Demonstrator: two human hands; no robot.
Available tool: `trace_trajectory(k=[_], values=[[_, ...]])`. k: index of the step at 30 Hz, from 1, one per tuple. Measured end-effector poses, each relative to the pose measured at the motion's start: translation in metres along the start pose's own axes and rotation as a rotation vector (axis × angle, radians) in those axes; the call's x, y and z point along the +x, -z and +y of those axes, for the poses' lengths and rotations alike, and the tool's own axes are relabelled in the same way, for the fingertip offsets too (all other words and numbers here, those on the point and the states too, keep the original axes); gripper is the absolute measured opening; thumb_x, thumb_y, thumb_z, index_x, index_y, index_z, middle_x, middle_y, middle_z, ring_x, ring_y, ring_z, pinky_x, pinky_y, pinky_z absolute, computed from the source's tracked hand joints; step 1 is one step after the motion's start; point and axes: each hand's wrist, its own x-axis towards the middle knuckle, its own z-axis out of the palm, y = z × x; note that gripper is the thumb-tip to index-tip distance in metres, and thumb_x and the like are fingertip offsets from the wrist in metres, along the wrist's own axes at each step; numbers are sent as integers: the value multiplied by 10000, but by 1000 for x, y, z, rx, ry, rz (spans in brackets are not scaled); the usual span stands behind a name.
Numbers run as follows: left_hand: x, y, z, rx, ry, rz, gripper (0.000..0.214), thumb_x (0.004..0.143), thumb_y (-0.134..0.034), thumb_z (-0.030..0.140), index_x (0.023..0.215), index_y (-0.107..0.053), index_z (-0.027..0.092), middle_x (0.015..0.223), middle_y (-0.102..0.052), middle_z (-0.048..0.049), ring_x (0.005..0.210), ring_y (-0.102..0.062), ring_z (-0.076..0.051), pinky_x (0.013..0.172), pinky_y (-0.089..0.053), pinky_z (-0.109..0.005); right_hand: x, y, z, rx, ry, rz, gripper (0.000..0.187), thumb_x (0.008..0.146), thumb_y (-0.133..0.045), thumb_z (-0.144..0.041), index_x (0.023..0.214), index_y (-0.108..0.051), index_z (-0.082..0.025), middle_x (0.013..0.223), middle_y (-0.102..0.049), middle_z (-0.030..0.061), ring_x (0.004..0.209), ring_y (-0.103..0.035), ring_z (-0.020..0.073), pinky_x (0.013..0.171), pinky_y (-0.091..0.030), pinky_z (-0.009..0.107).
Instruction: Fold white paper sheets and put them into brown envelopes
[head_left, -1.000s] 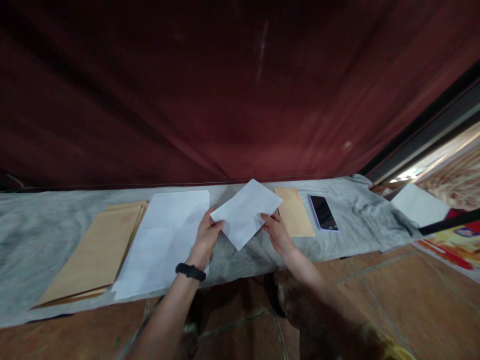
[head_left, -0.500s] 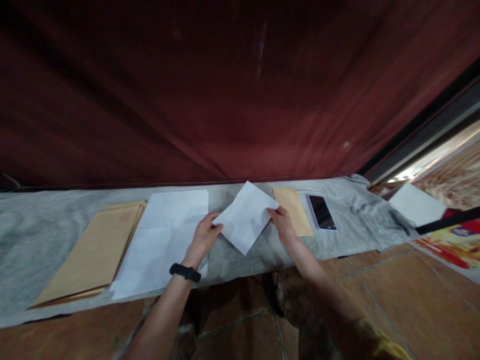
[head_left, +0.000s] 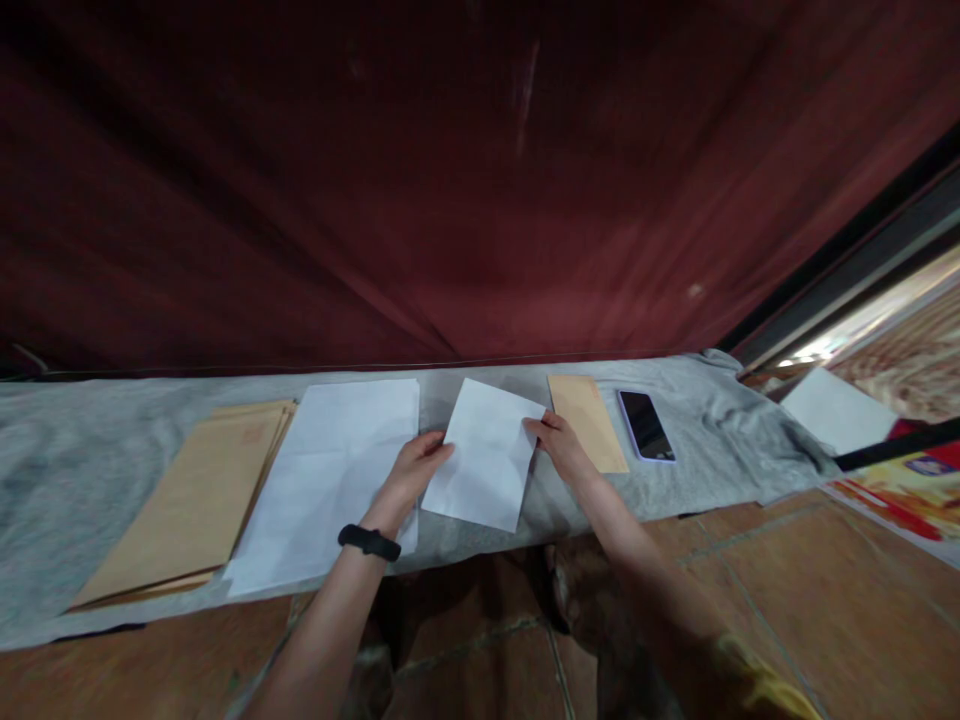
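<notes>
A white sheet of paper [head_left: 484,455], apparently folded, is held between my two hands just above the grey cloth [head_left: 480,565]. My left hand [head_left: 412,465] pinches its left edge, thumb on top, with a black band on the wrist. At the upper right edge, my right hand [head_left: 556,440] grips the paper with the thumb over it. To the left lies a stack of larger white sheets [head_left: 330,470], partly under my left hand. Beyond my right hand, a small brown envelope [head_left: 592,420] rests flat on the cloth.
Several large brown envelopes [head_left: 187,490] are piled at the left. A phone [head_left: 646,425] with a pale purple edge lies right of the small envelope. A dark red curtain [head_left: 480,200] hangs behind, and brown floor tiles [head_left: 787,560] run in front.
The held paper has turned from a diamond-like angle to a nearly upright one, its lower edge now facing me. Both hands still hold it and have shifted only slightly.
</notes>
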Motion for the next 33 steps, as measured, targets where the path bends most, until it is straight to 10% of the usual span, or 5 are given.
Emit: trace_trajectory(k=[15, 21, 33], values=[[8, 5, -4, -264, 128, 83, 366, 557, -797, 247, 897, -693, 161, 724, -714, 3, 594, -635, -141, 566, -483, -245, 8, -1, 8, 7, -70, 54, 453, 716, -656, -335, 1158, -658, -237, 781, -726, -8, 671, -652, 160, 650, -519, 283], [7, 5, -1, -335, 217, 62, 325, 562, -755, 114, 877, -691, 157, 736, -739, -14, 594, -655, -133, 574, -517, -237, 8, 5, 13, -113, 105, -159, 529, 678, -614, -243, 1201, -692, -263, 919, -745, -6, 838, -677, 180, 755, -527, 289], [8, 3, -6, -334, 285, 16, 214, 667, -711, 110, 844, -602, 160, 692, -708, -32, 572, -662, -126, 560, -498, -221, 7, 7, 18, -333, 196, -60, 189, 699, -708, -356, 809, -731, -205, 790, -707, 9, 734, -627, 171, 730, -497, 291]])
